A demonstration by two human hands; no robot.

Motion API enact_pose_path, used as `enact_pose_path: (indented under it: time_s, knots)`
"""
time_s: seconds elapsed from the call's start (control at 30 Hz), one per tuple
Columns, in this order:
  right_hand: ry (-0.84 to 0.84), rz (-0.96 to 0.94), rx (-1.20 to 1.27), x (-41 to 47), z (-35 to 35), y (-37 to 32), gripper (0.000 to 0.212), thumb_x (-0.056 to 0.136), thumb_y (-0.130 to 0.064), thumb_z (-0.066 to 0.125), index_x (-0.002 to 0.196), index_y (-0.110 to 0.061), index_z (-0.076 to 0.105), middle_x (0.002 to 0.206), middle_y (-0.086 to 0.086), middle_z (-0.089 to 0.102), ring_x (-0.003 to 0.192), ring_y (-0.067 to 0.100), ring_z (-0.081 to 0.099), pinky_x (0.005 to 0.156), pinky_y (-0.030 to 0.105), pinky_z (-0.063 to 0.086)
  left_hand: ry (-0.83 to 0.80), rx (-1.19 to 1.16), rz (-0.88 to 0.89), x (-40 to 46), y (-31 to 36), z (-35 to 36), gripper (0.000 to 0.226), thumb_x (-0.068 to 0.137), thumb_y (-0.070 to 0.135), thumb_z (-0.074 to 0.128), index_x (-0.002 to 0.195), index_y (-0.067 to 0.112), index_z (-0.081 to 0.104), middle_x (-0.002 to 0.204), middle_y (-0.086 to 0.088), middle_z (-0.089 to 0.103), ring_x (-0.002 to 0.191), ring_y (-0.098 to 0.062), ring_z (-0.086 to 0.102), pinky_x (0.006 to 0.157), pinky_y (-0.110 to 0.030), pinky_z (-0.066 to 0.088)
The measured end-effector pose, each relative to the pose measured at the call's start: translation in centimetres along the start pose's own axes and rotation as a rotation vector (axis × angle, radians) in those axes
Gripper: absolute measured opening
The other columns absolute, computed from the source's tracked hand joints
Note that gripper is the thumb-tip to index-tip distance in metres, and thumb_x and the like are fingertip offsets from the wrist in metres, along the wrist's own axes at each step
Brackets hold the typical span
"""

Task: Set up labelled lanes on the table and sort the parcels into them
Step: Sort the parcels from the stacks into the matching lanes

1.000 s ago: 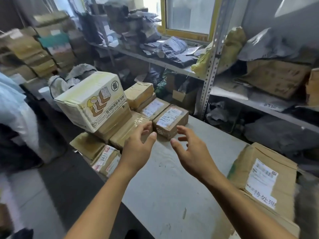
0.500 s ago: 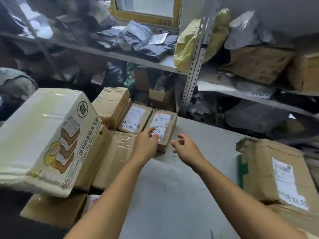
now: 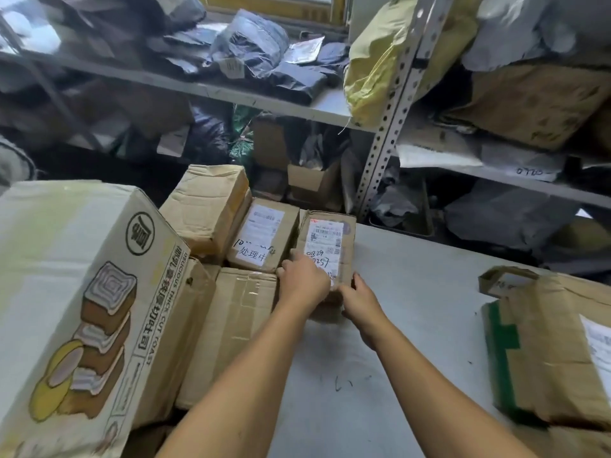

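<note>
A small brown parcel [image 3: 334, 236] with a white shipping label lies on the grey table [image 3: 396, 325]. My left hand [image 3: 302, 285] lies over its near left corner, fingers curled on the label. My right hand [image 3: 358, 300] holds its near right corner with the thumb at the side. Beside it to the left is a second labelled parcel [image 3: 263, 234] with handwriting, then a taller plain box [image 3: 205, 206]. A flat taped box [image 3: 231, 332] sits in front of those.
A large toast-print carton [image 3: 76, 309] fills the left foreground. A big labelled parcel [image 3: 558, 352] with green tape lies at the right on the table. Metal shelving [image 3: 393, 104] behind holds grey bags, a yellow sack [image 3: 373, 61] and brown boxes.
Both hands reached forward from mid-air to the small labelled parcel and closed on its near end. The camera moved closer and tilted down.
</note>
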State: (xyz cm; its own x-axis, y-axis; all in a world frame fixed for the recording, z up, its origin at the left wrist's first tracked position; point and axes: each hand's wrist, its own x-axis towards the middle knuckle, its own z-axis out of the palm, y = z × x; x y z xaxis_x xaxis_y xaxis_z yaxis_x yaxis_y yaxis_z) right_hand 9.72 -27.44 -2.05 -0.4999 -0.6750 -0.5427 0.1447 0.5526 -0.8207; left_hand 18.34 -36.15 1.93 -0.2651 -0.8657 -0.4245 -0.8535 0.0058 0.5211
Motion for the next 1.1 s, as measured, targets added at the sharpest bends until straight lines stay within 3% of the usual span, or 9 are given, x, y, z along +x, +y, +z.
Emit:
enact_pose_path:
  time_s: [0.17, 0.33, 0.4, 0.47, 0.57, 0.73, 0.87, 1.0, 1.1]
  knots:
    - [0.141, 0.066, 0.058, 0.0, -2.8, 0.7, 0.033, 0.099, -0.027, 0.054, 0.127, -0.011, 0.059, 0.119, 0.008, 0.069, 0.100, 0.022, 0.067, 0.071, 0.029, 0.049, -0.096, -0.097, 0.008, -0.5, -0.9, 1.7, 0.032, 0.093, 0.022, 0.052, 0.115, 0.002, 0.063, 0.120, -0.019, 0.064, 0.108, -0.036, 0.059, 0.082, -0.036, 0.049]
    - [0.164, 0.142, 0.127, -1.3, -5.3, 3.2, 0.035, 0.097, -0.042, 0.058, 0.117, -0.015, 0.050, 0.114, 0.006, 0.068, 0.095, 0.017, 0.069, 0.064, 0.026, 0.049, -0.116, -0.503, -0.038, -2.6, -2.7, 4.6, 0.022, 0.092, 0.039, 0.062, 0.096, 0.024, 0.046, 0.109, -0.005, 0.067, 0.089, -0.016, 0.065, 0.067, -0.033, 0.052]
    - [0.121, 0.181, 0.226, -1.9, -5.6, 4.1, 0.036, 0.097, -0.043, 0.058, 0.119, -0.018, 0.042, 0.113, 0.005, 0.069, 0.095, 0.018, 0.070, 0.066, 0.027, 0.050, -0.205, -0.704, -0.092, -3.6, -3.0, 5.9, 0.025, 0.095, 0.035, 0.062, 0.100, 0.025, 0.040, 0.109, -0.007, 0.068, 0.090, -0.019, 0.070, 0.076, -0.040, 0.059]
    - [0.100, 0.190, 0.265, -2.5, -5.7, 4.4, 0.034, 0.097, -0.043, 0.058, 0.117, -0.022, 0.039, 0.107, 0.003, 0.071, 0.086, 0.014, 0.073, 0.062, 0.027, 0.049, -0.284, -0.855, -0.118, -4.8, -3.0, 6.6, 0.031, 0.096, 0.027, 0.062, 0.106, 0.024, 0.033, 0.112, -0.006, 0.066, 0.090, -0.018, 0.072, 0.070, -0.034, 0.060]
    - [0.094, 0.175, 0.272, -4.0, -6.3, 4.2, 0.032, 0.097, -0.042, 0.058, 0.114, -0.024, 0.039, 0.104, -0.002, 0.072, 0.075, 0.005, 0.072, 0.057, 0.025, 0.043, -0.300, -0.905, -0.092, -6.3, -2.6, 6.9, 0.037, 0.097, 0.026, 0.061, 0.115, 0.023, 0.028, 0.118, -0.006, 0.063, 0.094, -0.017, 0.071, 0.064, -0.028, 0.056]
    - [0.081, 0.066, 0.328, -7.3, -9.4, 2.1, 0.024, 0.094, -0.032, 0.062, 0.112, -0.026, 0.047, 0.110, 0.002, 0.071, 0.079, 0.012, 0.069, 0.060, 0.026, 0.044, -0.318, -0.990, -0.075, -9.9, -0.3, 5.6, 0.039, 0.097, 0.031, 0.060, 0.122, 0.026, 0.030, 0.120, -0.008, 0.066, 0.094, -0.022, 0.071, 0.059, -0.030, 0.055]
    - [0.051, -0.034, 0.381, -11.1, -12.8, -0.3, 0.028, 0.092, -0.029, 0.064, 0.113, -0.029, 0.045, 0.113, 0.006, 0.069, 0.086, 0.018, 0.071, 0.063, 0.030, 0.055, -0.219, -1.075, 0.044, -14.4, 3.2, 4.5, 0.040, 0.096, 0.028, 0.062, 0.122, 0.028, 0.032, 0.122, -0.009, 0.065, 0.095, -0.023, 0.072, 0.060, -0.028, 0.057]
    - [-0.114, -0.122, 0.280, -16.6, -17.9, -2.0, 0.042, 0.089, -0.035, 0.058, 0.128, -0.042, 0.043, 0.103, -0.008, 0.074, 0.084, 0.011, 0.072, 0.062, 0.026, 0.056, -0.150, -0.980, 0.242, -20.0, 6.9, 3.4, 0.059, 0.097, 0.031, 0.060, 0.142, 0.043, 0.025, 0.127, 0.001, 0.059, 0.101, -0.020, 0.070, 0.072, -0.030, 0.060]
    - [-0.183, -0.187, 0.194, -20.8, -22.1, -2.5, 0.044, 0.079, -0.051, 0.059, 0.122, -0.053, 0.051, 0.103, -0.016, 0.074, 0.090, 0.011, 0.069, 0.070, 0.031, 0.056, -0.165, -0.923, 0.379, -24.3, 9.3, 3.0, 0.048, 0.097, 0.030, 0.060, 0.140, 0.040, 0.042, 0.123, 0.009, 0.066, 0.101, -0.010, 0.070, 0.072, -0.025, 0.059]
